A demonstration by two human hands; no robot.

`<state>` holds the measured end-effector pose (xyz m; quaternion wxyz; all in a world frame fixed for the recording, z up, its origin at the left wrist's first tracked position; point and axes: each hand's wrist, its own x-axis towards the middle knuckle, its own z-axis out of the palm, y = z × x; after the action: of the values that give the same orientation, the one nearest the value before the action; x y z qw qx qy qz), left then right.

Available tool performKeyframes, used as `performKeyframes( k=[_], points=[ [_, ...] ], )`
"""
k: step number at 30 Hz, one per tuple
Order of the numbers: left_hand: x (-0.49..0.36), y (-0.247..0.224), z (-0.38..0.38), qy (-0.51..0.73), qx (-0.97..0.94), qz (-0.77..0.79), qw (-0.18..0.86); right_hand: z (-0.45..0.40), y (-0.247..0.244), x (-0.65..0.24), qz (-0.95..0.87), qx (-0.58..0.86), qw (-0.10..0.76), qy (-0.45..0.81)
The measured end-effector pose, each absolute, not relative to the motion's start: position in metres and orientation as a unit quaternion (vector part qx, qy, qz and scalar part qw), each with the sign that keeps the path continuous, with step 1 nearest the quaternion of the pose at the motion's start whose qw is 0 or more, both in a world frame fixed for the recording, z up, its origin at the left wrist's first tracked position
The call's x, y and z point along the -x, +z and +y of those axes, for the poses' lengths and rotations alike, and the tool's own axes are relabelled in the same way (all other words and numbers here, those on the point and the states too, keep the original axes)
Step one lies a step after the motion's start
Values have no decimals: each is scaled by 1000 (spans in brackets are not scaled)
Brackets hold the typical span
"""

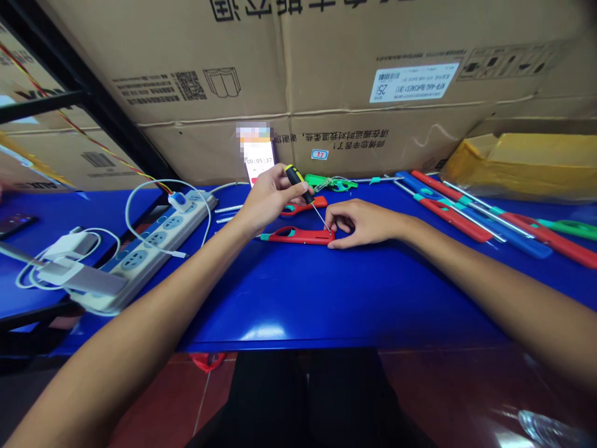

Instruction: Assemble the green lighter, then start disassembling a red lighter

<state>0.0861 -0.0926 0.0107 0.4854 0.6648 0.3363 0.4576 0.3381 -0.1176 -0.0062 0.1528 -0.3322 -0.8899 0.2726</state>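
My left hand (275,193) holds a yellow-and-black screwdriver (298,183) that slants down to the right. Its tip meets the right end of a red lighter (303,236) lying flat on the blue table (280,292). The fingers of my right hand (361,224) are curled round that same end of the lighter, pinching it. Just behind, partly covered by my left hand, is another red lighter piece (319,202). Green lighter parts (331,183) lie farther back, near the cardboard.
Several red, blue and green lighters (452,218) lie at the right, before a yellow-wrapped package (527,165). At the left are a power strip (153,239) and white chargers (88,274). A phone (258,155) showing a timer leans on a large cardboard box (326,74).
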Motion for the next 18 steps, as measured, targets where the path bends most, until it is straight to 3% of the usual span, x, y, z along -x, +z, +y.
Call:
performKeyframes(
  k=[18],
  points=[
    [-88,17,-97,457,-712,301,441,-117,-7,-339,-891,328,155,274]
  ],
)
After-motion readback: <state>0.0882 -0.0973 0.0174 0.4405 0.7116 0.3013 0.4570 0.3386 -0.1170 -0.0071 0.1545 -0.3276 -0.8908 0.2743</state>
